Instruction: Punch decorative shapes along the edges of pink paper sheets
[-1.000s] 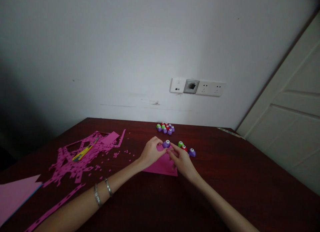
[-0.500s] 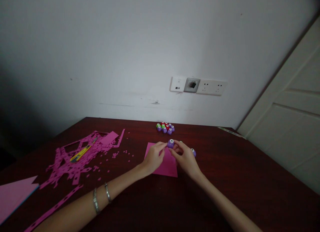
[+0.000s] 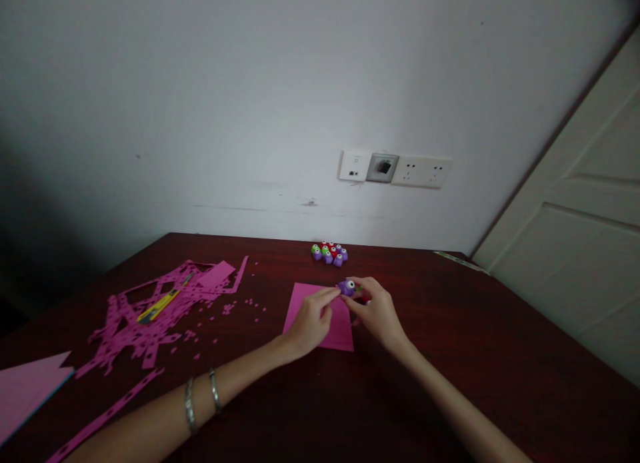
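Observation:
A small purple craft punch [image 3: 346,288] with a white top is held up over the far right edge of a pink sheet of paper [image 3: 341,333]. My right hand [image 3: 376,313] grips it between thumb and fingers from the right. From the left, my left hand [image 3: 306,322] pinches its side with the fingertips. The punch is tilted, its white top leaning to the right. The sheet lies flat on the table, partly under my left hand. Bits of green and red show just behind my right fingers, mostly hidden.
Several purple, green and red punches [image 3: 329,253] cluster by the wall. On the left lie punched pink paper scraps [image 3: 170,310] with a yellow utility knife [image 3: 163,308], and small cut-outs around them. More pink paper [image 3: 30,393] lies at the near left. Wall sockets [image 3: 421,172] are above the table.
The purple punch has turned from upright to tilted, top to the right. My right hand has shifted slightly, and the purple punch beyond it has gone out of sight.

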Available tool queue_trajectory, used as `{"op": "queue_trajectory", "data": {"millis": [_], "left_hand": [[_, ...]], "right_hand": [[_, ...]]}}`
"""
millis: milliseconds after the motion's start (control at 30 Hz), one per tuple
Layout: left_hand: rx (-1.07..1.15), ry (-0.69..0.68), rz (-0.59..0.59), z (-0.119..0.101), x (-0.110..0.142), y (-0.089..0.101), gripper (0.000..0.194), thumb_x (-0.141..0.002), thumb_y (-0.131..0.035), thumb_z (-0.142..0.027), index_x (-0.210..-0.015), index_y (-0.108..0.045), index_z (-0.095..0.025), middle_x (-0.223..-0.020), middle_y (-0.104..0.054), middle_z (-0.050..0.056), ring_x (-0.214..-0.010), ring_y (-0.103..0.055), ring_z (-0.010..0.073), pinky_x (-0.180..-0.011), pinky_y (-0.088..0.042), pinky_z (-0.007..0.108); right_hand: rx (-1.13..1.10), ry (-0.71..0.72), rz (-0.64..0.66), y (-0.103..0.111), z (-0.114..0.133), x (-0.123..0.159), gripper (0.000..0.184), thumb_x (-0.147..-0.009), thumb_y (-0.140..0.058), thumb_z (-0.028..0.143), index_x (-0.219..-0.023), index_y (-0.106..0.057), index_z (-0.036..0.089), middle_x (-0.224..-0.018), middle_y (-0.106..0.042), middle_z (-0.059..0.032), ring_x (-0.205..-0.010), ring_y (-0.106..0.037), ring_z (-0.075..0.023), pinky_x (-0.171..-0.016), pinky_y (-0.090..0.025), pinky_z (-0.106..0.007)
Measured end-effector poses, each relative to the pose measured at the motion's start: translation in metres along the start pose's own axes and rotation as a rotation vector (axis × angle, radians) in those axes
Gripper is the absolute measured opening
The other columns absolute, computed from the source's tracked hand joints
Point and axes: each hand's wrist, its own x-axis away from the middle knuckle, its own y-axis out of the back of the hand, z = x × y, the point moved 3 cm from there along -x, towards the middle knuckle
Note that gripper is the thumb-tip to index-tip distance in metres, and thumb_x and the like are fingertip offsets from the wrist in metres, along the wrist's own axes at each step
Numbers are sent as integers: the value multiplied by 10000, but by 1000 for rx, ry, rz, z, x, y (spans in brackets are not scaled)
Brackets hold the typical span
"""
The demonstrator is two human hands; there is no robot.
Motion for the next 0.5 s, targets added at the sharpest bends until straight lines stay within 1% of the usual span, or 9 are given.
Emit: {"op": "queue_trajectory", "data": {"millis": [67, 167, 300, 367, 433, 500], "left_hand": [[7, -4, 4, 0, 1, -1, 513, -698, -379, 40, -1119, -588, -164, -1110, -623, 83, -1045, -565, 172, -943, -438, 371], [11, -9, 16, 0, 2, -2, 514, -688, -378, 33, -1110, -594, -164, -1102, -628, 76, -1045, -565, 169, -933, -443, 359], [-22, 21, 31, 1, -4, 2, 437, -700, -395, 1, -1043, -627, -137, -1052, -647, 81, -993, -582, 165, -910, -446, 333], [-84, 37, 62, 6, -13, 11, 377, -701, -410, -12, -952, -660, -141, -984, -662, 67, -931, -591, 160, -882, -449, 318], [-209, 59, 125, 15, -23, 23, 296, -694, -448, -37, -835, -683, -151, -898, -665, 51, -878, -582, 166, -857, -439, 317], [-361, 111, 235, 29, -30, 38, 214, -680, -504, -77, -756, -687, -155, -834, -657, 51, -834, -566, 179, -837, -422, 322]], "right_hand": [[-20, -28, 15, 0, -1, 0, 383, -725, -614, 309, -1082, -591, 171, -963, -543, -78, -720, -607, -168, -432, -531, -233], [-57, -85, 20, 0, 0, 0, 403, -705, -599, 269, -1094, -594, 166, -961, -547, -75, -723, -608, -167, -407, -531, -221], [-152, -225, 32, 0, 2, 0, 450, -648, -601, 238, -1090, -565, 157, -921, -574, -62, -745, -614, -192, -349, -522, -220], [-170, -290, 40, 3, 0, -2, 474, -628, -609, 230, -1092, -542, 161, -857, -596, -44, -705, -614, -185, -341, -520, -221], [-151, -325, 49, 8, -4, -4, 464, -623, -617, 224, -1075, -534, 164, -815, -604, -32, -655, -605, -164, -343, -519, -217], [-119, -336, 71, 15, -9, -6, 417, -619, -628, 206, -1026, -545, 168, -843, -604, -38, -655, -597, -154, -346, -516, -204]]}}
